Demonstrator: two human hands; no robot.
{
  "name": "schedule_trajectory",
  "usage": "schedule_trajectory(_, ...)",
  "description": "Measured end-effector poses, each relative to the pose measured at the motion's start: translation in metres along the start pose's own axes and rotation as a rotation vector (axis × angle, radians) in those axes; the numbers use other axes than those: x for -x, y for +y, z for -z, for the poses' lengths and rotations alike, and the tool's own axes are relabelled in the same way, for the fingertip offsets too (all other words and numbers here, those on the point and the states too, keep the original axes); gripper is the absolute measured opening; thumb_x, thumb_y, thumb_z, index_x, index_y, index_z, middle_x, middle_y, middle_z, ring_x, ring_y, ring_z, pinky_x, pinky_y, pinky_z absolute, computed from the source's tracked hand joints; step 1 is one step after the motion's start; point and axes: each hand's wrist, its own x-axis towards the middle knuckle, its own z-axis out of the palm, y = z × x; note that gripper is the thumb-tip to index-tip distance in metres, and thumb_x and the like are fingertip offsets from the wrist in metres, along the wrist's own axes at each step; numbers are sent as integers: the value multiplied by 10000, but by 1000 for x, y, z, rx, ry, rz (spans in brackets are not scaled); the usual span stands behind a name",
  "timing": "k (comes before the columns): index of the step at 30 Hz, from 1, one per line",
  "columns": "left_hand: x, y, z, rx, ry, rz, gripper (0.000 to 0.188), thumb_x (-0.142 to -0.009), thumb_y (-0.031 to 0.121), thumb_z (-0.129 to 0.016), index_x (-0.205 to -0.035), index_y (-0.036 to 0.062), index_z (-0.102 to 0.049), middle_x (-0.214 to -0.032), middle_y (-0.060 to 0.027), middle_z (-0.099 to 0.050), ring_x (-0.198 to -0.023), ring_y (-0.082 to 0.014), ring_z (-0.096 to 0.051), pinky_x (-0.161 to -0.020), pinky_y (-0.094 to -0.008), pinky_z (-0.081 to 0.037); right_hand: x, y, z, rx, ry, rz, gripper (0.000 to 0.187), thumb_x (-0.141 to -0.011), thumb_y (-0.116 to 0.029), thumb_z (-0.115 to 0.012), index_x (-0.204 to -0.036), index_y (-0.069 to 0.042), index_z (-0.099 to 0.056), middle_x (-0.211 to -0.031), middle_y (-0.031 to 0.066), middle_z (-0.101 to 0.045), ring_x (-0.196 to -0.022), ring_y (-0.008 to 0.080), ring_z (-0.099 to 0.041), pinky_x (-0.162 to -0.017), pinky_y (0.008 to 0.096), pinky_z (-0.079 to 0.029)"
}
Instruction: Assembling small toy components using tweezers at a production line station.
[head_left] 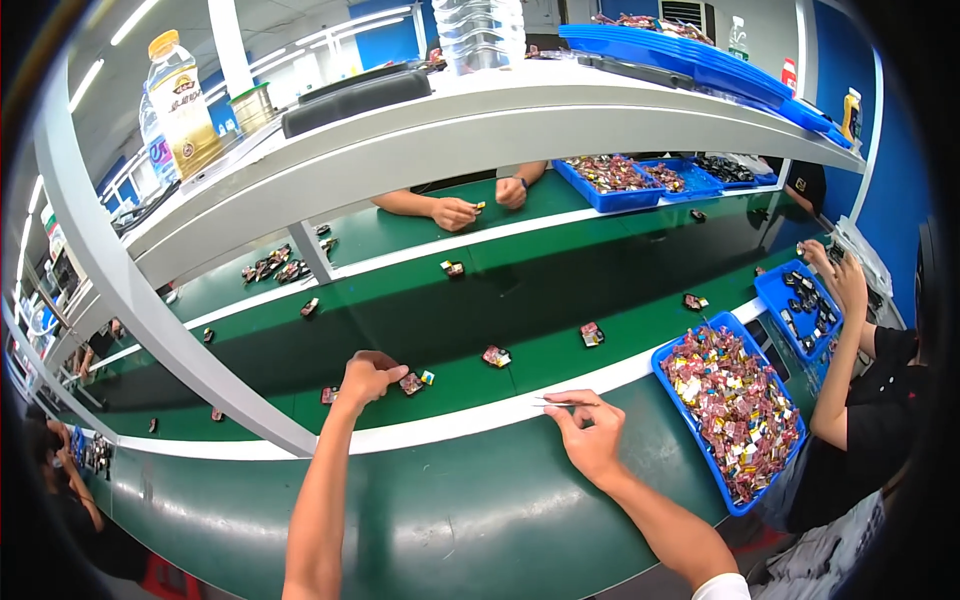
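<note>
My left hand (368,381) is over the near side of the green conveyor belt (540,290), thumb and fingers drawn together. At its fingertips is a small part (411,384) in dark red and black, with a yellow-and-white tab; whether it is lifted off the belt I cannot tell. My right hand (592,432) grips thin metal tweezers (552,403) above the bench's near edge, their tips pointing left. Similar small parts, such as one dark red piece (495,356) and another (591,334), lie spaced along the belt.
A blue tray (714,470) heaped with small parts stands right of my right hand. Beyond it, a co-worker's hands (846,280) are over another blue tray (765,290). Across the belt, a co-worker's hand (455,213) holds a part. A grey shelf (480,135) and its post (150,290) stand overhead and left.
</note>
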Motion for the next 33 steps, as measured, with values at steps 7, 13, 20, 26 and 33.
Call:
schedule_trajectory(7,-3,-4,-10,111,-156,119,256,-787,196,-813,-790,-31,-694,-660,-102,-689,-518,-139,-614,-480,-294,-468,1,-3,-1,2,-36,-4,132,-780,5,-791,-701,32,-688,-899,43,-766,-431,66,-384,-439,256,-336)
schedule_trajectory(13,24,31,-4,183,-74,272,188,-852,134,-767,-843,-26,-669,-665,-76,-671,-480,-100,-544,-393,-270,-376,2,4,-2,9,-31,-22,441,-777,-7,-797,-510,26,-447,-924,65,-769,-443,93,-457,-442,266,-349)
schedule_trajectory(20,76,82,-73,876,-155,214,128,-881,82,-711,-933,-29,-674,-751,-84,-715,-464,-85,-549,-375,-226,-347,-3,6,6,-217,-27,-423,137,-831,7,-770,-762,26,-652,-779,54,-707,-509,29,-492,-440,215,-368)
schedule_trajectory(26,100,105,-108,991,-176,128,109,-908,67,-692,-938,-31,-656,-729,-64,-678,-462,-83,-550,-368,-209,-320,-8,6,11,-358,-15,-587,125,-877,5,-725,-977,29,-655,-798,50,-676,-538,24,-512,-389,210,-351)
schedule_trajectory(33,112,108,-109,920,-154,91,110,-911,43,-705,-940,-47,-650,-731,-61,-673,-510,-58,-552,-435,-213,-422,-1,-6,8,-331,-121,-417,132,-861,12,-746,-954,26,-654,-796,36,-677,-546,12,-499,-465,180,-364)
